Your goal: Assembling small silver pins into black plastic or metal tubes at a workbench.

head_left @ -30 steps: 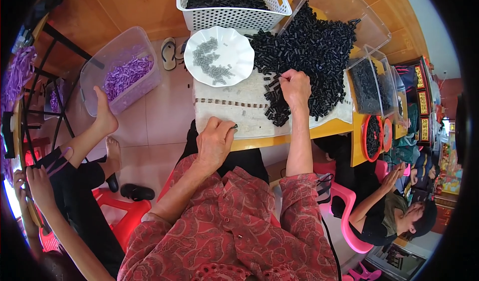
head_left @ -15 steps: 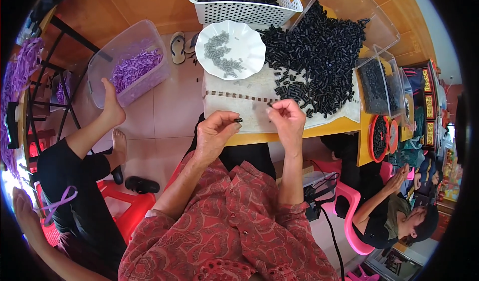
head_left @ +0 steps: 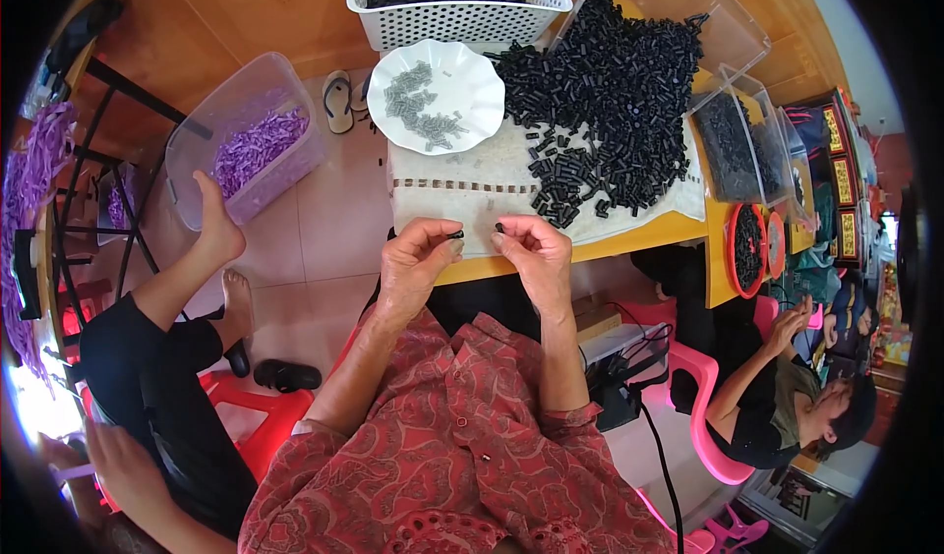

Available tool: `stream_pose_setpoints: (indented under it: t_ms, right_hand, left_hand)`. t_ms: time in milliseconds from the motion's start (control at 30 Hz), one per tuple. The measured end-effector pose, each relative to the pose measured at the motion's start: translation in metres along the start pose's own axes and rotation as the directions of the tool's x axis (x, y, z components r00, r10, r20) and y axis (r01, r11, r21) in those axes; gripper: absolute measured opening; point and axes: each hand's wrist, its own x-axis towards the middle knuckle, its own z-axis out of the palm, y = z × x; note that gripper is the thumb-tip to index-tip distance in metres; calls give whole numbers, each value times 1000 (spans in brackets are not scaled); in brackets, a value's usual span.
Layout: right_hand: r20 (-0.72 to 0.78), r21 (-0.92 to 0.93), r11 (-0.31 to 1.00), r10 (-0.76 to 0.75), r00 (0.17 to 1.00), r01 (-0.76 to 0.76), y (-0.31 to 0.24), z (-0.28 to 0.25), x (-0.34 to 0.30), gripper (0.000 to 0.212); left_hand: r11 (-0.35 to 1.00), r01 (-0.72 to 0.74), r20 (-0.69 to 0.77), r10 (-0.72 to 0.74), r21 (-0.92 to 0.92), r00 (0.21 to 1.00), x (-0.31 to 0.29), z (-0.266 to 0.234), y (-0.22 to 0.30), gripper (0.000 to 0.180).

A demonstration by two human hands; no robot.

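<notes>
My left hand is closed in a pinch on a small black tube-shaped piece, which pokes out past the fingertips. Facing it, a short gap away, my right hand pinches another small dark piece, mostly hidden by the fingers. Both hands hover over the front edge of a white cloth spread on the table. Beyond them stands a white scalloped plate holding small clear pieces. A large heap of black tube-shaped pieces covers the cloth's right side.
A white perforated basket of black pieces is at the back. Clear bins and a red bowl stand right, by the yellow table edge. Purple strips fill a floor bin. Other people sit left and right, one on a pink chair.
My right hand has come away from the heap's edge, leftward and slightly down, closer to my left hand. The view has shifted a little. At left, another person's hand has moved inward.
</notes>
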Motion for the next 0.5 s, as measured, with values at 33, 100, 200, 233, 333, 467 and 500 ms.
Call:
stream_pose_setpoints:
  t_ms: [33,100,200,233,333,467,500]
  right_hand:
    - [-2,0,1000,0,1000,0,-1,1,0,23]
    - [-3,-4,1000,-25,1000,25,-6,2,0,24]
    - [-5,-165,984,-71,997,69,3,-4,0,25]
    - [-2,-166,984,-70,998,69,1,-3,0,25]
    - [-9,-370,916,-172,985,157,-5,0,2,22]
    - [2,-428,876,-245,970,222,-7,2,5,18]
    - [-7,-420,882,-238,971,213,-6,2,5,18]
  left_hand:
    - [1000,0,2,0,0,1000,0,0,0,19]
    - [1000,11,-4,-11,-26,1000,1,-1,1,20]
    - [999,8,-10,-9,-51,1000,2,-1,-1,20]
    - [999,7,-13,-8,-52,1000,2,-2,-2,20]
    - [999,6,-12,-6,-47,1000,3,-3,-1,22]
    - [998,37,-23,-38,-49,999,3,-2,4,22]
    - [998,37,-18,-38,-53,999,3,-2,5,22]
